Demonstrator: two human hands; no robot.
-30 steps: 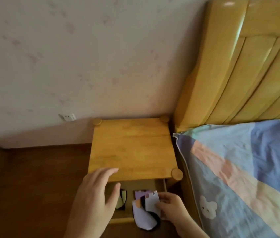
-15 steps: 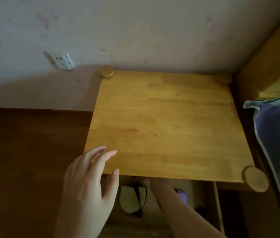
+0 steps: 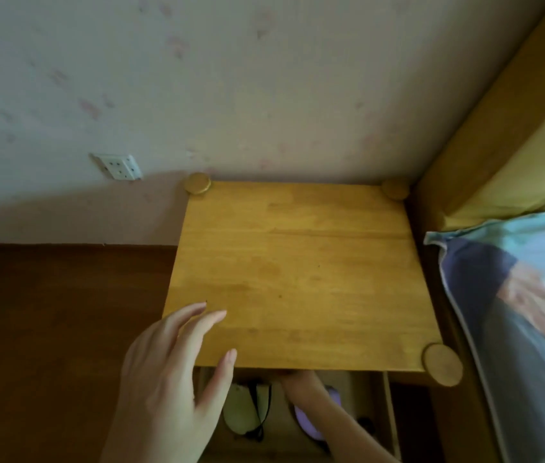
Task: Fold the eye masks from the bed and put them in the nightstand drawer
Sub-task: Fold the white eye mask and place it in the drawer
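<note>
The left hand (image 3: 167, 379) hovers with fingers (image 3: 197, 324) relaxed over the nightstand surface (image 3: 298, 272); the right hand (image 3: 301, 384) reaches under it into the drawer (image 3: 386, 406), grip hidden. Lay the purple eye mask (image 3: 308, 426) flat beside the pale eye mask (image 3: 239, 416), then withdraw.

The wooden nightstand (image 3: 298, 272) stands on a dark wood floor (image 3: 57, 315), its back against the wall and its right side just beside the bed (image 3: 515, 295), with a round knob at each of the three corners in view and nothing plainly lying on its top. Its drawer (image 3: 393, 416) is pulled out below the front edge, and in it lie a pale eye mask (image 3: 239, 416) with a dark strap on the left and a lilac eye mask (image 3: 306, 426) to its right. A patchwork quilt in blue, grey and peach covers the bed.
</note>
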